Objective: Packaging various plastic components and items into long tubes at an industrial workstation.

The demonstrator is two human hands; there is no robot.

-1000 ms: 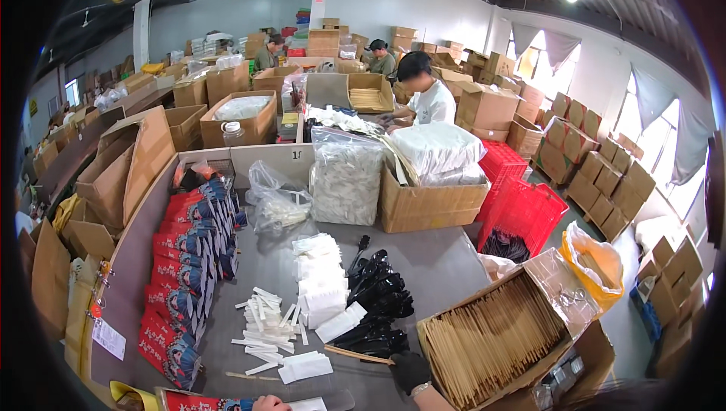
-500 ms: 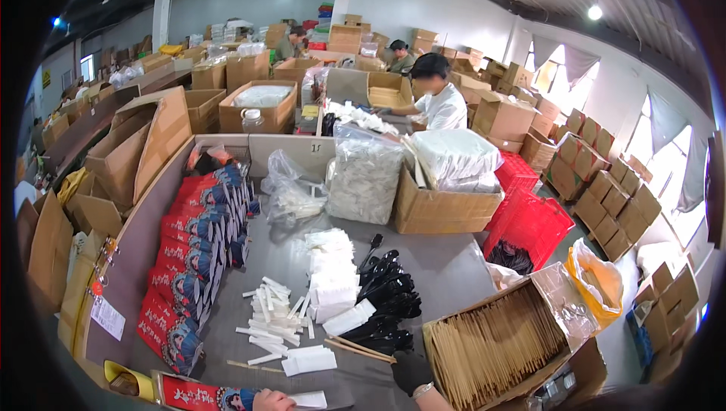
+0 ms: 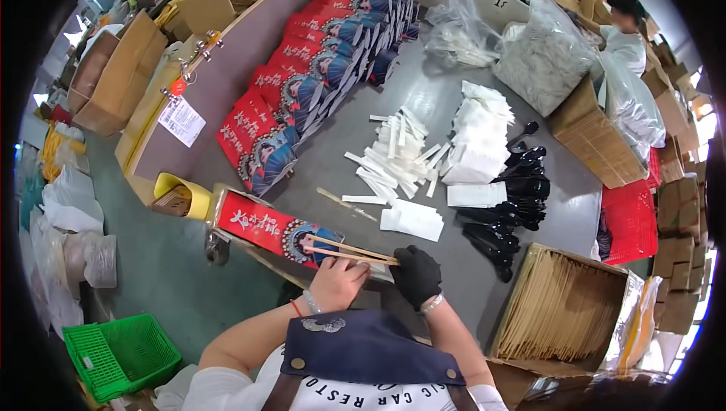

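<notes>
My right hand (image 3: 417, 276), in a black glove, is closed around one end of a pair of wooden chopsticks (image 3: 349, 251). Their free ends lie over the blue printed end of a red paper sleeve (image 3: 253, 223) at the table's near edge. My bare left hand (image 3: 339, 284) has its fingers bent against the right end of that sleeve, just under the chopsticks; its fingertips are partly hidden. Beyond my hands lie small white packets (image 3: 412, 220), a pile of narrow white paper strips (image 3: 393, 158), a stack of white packets (image 3: 478, 139) and black plastic spoons (image 3: 522, 188).
Rows of printed red sleeves (image 3: 302, 71) line the table's left side. An open carton of chopsticks (image 3: 563, 309) stands right of my arm. A yellow holder (image 3: 185, 195) sits at the left edge. Plastic bags (image 3: 544, 55) and a carton (image 3: 601, 139) stand behind; a co-worker (image 3: 626, 33) is at the far right.
The view has tilted down and turned left. My right hand has brought the chopsticks leftward from beside the spoons to over the sleeve. My left hand stays at the sleeve's end.
</notes>
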